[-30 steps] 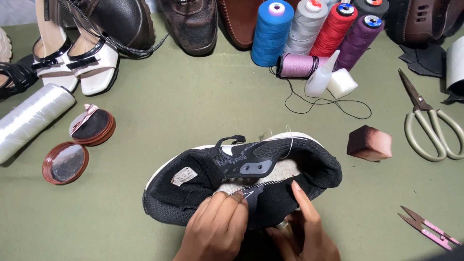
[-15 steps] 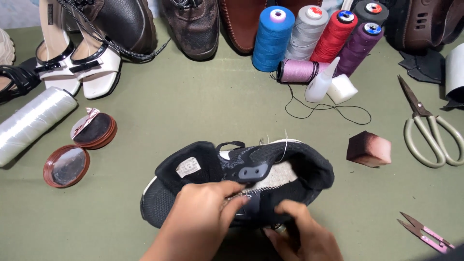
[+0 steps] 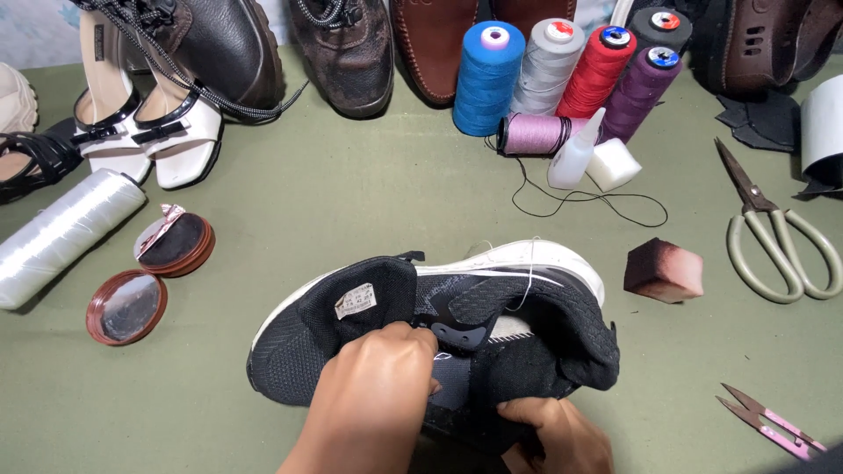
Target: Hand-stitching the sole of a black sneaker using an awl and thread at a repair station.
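One black sneaker [image 3: 421, 351] on table [image 3: 351, 211] — left hand [image 3: 373, 395], right hand [image 3: 558, 434] fingers both pinching its upper; five thread cones [image 3: 487, 79] behind; one scissors [image 3: 773, 237]; one pink snips [image 3: 768, 421].

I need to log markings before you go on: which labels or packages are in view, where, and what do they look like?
Size label: small whitish rectangle inside the black sneaker tongue, just above the left hand.
Polish tin: round, reddish-brown, torn foil seal, table's left.
Glue bottle: small, white, unlabelled side, by the thread cones.
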